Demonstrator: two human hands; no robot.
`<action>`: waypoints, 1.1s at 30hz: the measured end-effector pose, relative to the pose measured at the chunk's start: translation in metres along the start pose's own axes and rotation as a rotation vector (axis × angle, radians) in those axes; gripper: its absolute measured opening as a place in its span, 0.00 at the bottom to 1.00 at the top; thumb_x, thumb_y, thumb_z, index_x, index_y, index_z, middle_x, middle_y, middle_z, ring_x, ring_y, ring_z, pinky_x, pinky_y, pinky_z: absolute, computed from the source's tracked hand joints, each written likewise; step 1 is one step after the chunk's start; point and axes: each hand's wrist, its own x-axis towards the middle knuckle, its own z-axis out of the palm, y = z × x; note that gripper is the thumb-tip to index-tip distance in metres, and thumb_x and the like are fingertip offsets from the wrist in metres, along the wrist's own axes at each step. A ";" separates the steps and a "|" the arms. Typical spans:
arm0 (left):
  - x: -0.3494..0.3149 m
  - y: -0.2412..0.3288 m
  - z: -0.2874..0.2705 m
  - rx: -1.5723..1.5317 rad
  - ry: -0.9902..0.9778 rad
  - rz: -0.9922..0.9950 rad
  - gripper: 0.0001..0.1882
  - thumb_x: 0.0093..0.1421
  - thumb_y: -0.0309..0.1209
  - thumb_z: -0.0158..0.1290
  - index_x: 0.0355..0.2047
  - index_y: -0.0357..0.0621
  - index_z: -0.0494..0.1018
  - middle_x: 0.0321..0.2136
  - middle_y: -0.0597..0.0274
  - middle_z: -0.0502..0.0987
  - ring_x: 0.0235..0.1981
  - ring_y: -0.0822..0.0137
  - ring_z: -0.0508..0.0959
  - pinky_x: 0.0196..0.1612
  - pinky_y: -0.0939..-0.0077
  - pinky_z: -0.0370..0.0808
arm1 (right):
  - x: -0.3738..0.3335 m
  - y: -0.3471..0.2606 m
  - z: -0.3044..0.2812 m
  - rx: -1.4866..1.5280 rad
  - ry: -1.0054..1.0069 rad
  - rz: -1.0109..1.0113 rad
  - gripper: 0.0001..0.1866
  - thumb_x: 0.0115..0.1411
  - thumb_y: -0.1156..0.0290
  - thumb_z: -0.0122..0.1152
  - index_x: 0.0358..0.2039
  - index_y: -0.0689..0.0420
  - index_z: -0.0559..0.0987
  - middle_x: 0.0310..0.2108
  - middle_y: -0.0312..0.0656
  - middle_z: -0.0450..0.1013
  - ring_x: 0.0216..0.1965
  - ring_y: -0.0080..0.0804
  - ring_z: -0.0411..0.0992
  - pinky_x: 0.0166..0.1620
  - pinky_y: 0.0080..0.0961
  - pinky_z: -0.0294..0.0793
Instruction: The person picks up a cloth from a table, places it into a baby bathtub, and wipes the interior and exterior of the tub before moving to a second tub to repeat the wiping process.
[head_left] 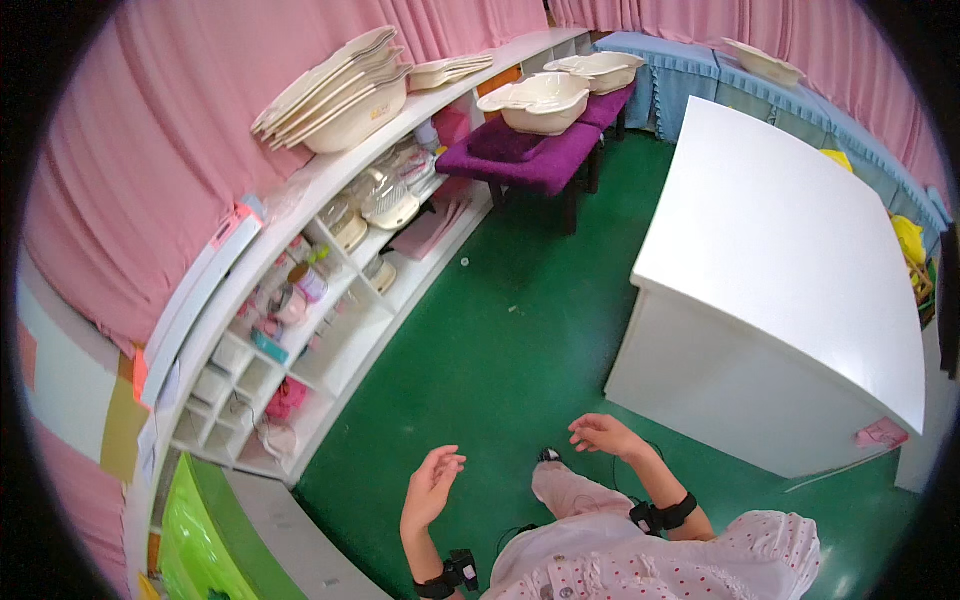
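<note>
My left hand [432, 486] is raised over the green floor, its fingers loosely bent and apart, with nothing in it. Across from it, my right hand [606, 437] also holds nothing; its fingers are half curled and spread a little. Neither hand touches anything. Closest to my right hand is the white cabinet [775, 240] with a broad flat top. The low white shelf unit [345, 330] runs along the wall to the left of my left hand. Black bands with small devices are strapped round both my forearms.
Nested cream basins [350, 115] stand on the shelf top. Ahead, more cream basins [545, 103] rest on a purple padded bench [520, 165]. Blue-draped tables [655, 75] line the back. A bright green bag [205, 540] lies at the lower left. Pink curtains [130, 190] cover the walls.
</note>
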 end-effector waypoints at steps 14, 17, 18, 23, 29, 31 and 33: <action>0.387 0.023 -0.086 -0.069 -0.099 -0.188 0.15 0.61 0.34 0.40 0.45 0.40 0.64 0.36 0.58 0.74 0.35 0.70 0.74 0.36 0.81 0.70 | 0.317 -0.216 -0.099 -0.099 -0.041 -0.282 0.17 0.57 0.63 0.50 0.43 0.60 0.69 0.35 0.39 0.71 0.35 0.24 0.70 0.40 0.22 0.68; 0.494 0.037 -0.094 0.004 -0.178 -0.109 0.15 0.61 0.34 0.41 0.45 0.40 0.64 0.35 0.58 0.74 0.35 0.70 0.74 0.36 0.81 0.70 | 0.376 -0.225 -0.150 -0.326 0.163 -0.202 0.17 0.57 0.62 0.49 0.44 0.59 0.69 0.36 0.40 0.71 0.35 0.27 0.70 0.41 0.23 0.68; 0.526 0.049 -0.091 0.036 -0.178 -0.048 0.15 0.61 0.34 0.41 0.45 0.40 0.64 0.35 0.58 0.74 0.34 0.71 0.74 0.36 0.81 0.70 | 0.388 -0.232 -0.165 -0.326 0.220 -0.205 0.18 0.56 0.60 0.49 0.42 0.58 0.70 0.33 0.44 0.72 0.34 0.38 0.70 0.39 0.29 0.69; 0.688 0.130 -0.053 -0.590 -0.226 -0.071 0.13 0.61 0.34 0.40 0.41 0.38 0.65 0.29 0.57 0.73 0.30 0.68 0.73 0.35 0.76 0.70 | 0.411 -0.267 -0.254 -0.182 0.379 -0.190 0.15 0.56 0.65 0.50 0.42 0.58 0.70 0.33 0.41 0.72 0.34 0.30 0.70 0.37 0.25 0.69; 0.835 0.183 0.080 -0.946 -0.345 -0.180 0.10 0.57 0.32 0.44 0.38 0.42 0.66 0.24 0.64 0.69 0.27 0.68 0.70 0.33 0.74 0.69 | 0.429 -0.245 -0.370 0.304 0.694 -0.105 0.14 0.57 0.70 0.49 0.42 0.62 0.69 0.32 0.37 0.71 0.30 0.21 0.69 0.33 0.18 0.68; 0.867 0.190 0.131 -0.920 -0.455 -0.266 0.09 0.56 0.32 0.45 0.36 0.43 0.67 0.24 0.66 0.69 0.27 0.68 0.70 0.33 0.72 0.69 | 0.433 -0.240 -0.419 0.356 0.736 -0.039 0.14 0.57 0.70 0.49 0.42 0.62 0.69 0.32 0.37 0.71 0.30 0.20 0.69 0.33 0.17 0.68; 0.903 0.186 0.179 -0.867 -0.529 -0.364 0.09 0.56 0.32 0.44 0.36 0.43 0.67 0.24 0.66 0.69 0.28 0.68 0.70 0.33 0.71 0.69 | 0.440 -0.249 -0.471 0.382 0.807 -0.007 0.13 0.57 0.71 0.49 0.42 0.62 0.69 0.31 0.38 0.71 0.30 0.20 0.69 0.33 0.17 0.68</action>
